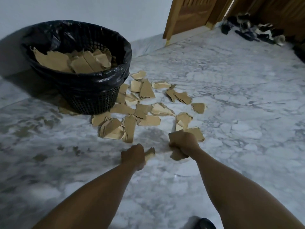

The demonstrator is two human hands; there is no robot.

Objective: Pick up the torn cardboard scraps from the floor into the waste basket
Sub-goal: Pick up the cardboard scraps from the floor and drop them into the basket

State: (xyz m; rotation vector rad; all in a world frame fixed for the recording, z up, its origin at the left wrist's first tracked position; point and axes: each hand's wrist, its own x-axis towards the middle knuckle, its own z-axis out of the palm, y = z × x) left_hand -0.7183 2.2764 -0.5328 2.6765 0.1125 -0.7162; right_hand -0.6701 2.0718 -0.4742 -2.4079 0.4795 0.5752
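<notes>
A black mesh waste basket point(92, 103) lined with a black bag stands at the upper left, with several brown cardboard pieces point(74, 61) inside. Torn cardboard scraps point(142, 111) lie scattered on the marble floor to its right and in front of it. My left hand point(132, 157) grips a small scrap point(150, 152) just above the floor. My right hand point(184, 142) grips a bunch of scraps point(177, 155), right at the near edge of the pile.
The floor is white-grey marble point(231, 96). A wooden door point(186, 15) stands at the back, with a heap of dark shoes point(250, 30) in the far right corner. A dark object point(203, 223) shows at the bottom edge.
</notes>
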